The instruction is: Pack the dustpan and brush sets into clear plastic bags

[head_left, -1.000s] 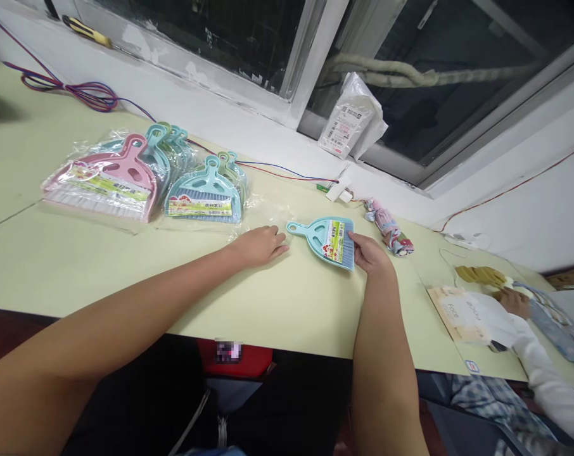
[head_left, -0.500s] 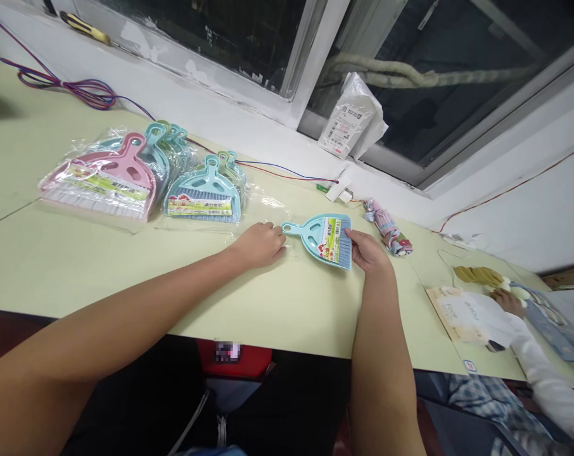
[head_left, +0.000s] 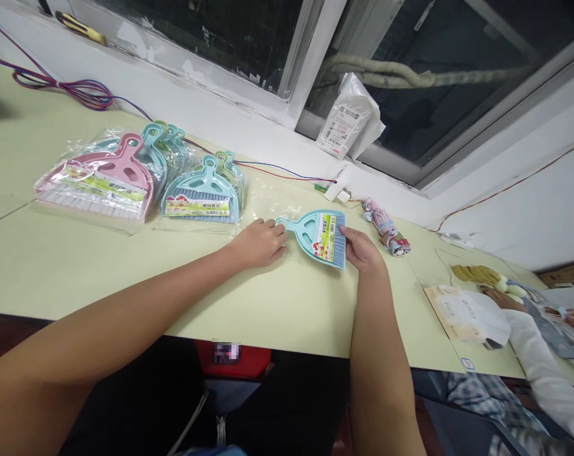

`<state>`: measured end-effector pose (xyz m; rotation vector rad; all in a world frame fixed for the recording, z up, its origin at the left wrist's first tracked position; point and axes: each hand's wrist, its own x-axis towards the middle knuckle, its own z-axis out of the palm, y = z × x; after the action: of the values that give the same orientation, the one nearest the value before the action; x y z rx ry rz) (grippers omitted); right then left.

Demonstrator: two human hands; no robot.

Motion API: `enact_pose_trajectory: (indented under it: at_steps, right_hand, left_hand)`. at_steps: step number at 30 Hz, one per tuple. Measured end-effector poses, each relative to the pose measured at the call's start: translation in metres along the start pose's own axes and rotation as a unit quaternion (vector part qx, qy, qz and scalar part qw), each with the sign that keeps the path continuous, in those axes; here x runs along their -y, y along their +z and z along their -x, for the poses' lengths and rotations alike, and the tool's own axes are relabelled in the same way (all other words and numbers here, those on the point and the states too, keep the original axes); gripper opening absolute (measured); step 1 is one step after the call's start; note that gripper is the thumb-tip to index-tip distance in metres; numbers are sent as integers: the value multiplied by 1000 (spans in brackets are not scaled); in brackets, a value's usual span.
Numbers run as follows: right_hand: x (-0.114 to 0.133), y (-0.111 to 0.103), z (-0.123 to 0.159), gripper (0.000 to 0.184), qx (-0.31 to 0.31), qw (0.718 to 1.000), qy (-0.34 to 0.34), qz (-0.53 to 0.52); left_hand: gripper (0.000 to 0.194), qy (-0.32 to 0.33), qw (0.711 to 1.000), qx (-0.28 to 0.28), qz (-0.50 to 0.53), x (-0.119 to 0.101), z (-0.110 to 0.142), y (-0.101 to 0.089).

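Observation:
My right hand [head_left: 360, 248] grips a light-blue mini dustpan [head_left: 306, 235] by its wide end, thumb on the grey-blue bristles of the brush [head_left: 339, 244] nested in it. A colourful label card [head_left: 324, 237] crosses the pan. The dustpan's handle points left, its tip at the fingers of my left hand [head_left: 261, 242]. My left hand is closed, apparently on the edge of a clear plastic bag [head_left: 272, 199] lying behind it; its fingertips are partly hidden. To the left, a bagged blue dustpan set [head_left: 210, 183] and a bagged pink one [head_left: 120, 166] lean in rows with others behind.
Along the wall run red and blue wires [head_left: 287, 174]. A folded umbrella-like bundle [head_left: 386, 228] lies beyond my right hand. On the sill are a white packet [head_left: 346, 120] and a screwdriver [head_left: 82, 28]. At right, a co-worker's hands [head_left: 503, 297] work by a paper packet [head_left: 462, 313].
My right hand has moved the dustpan slightly left, so its handle tip now reaches behind my left fingers. The co-worker's second hand has come into view at the right.

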<state>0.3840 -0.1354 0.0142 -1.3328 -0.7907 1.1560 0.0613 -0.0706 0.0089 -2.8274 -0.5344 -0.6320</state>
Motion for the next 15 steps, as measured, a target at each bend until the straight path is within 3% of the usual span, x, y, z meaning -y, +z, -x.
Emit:
enact_pose_trajectory:
  at_steps: [3, 5, 9, 12, 15]
  right_hand:
    - [-4, 6, -3, 18, 9, 1000, 9, 4]
    - [-8, 8, -5, 18, 8, 1000, 15, 5]
    - [-14, 10, -9, 17, 1, 1000, 29, -6]
    - [-17, 11, -12, 16, 4, 999, 35, -16]
    - [-19, 14, -13, 15, 9, 999, 37, -27]
  left_hand:
    - [30, 12, 999, -8, 31, 1, 0, -2]
    - [34, -20, 998, -25, 58, 5, 0, -6]
    - [39, -231, 968, -69, 67, 29, 3, -20]
    - [35, -336, 939, 9, 71, 51, 9, -24]
    - [34, -364, 921, 48, 128, 65, 13, -18]
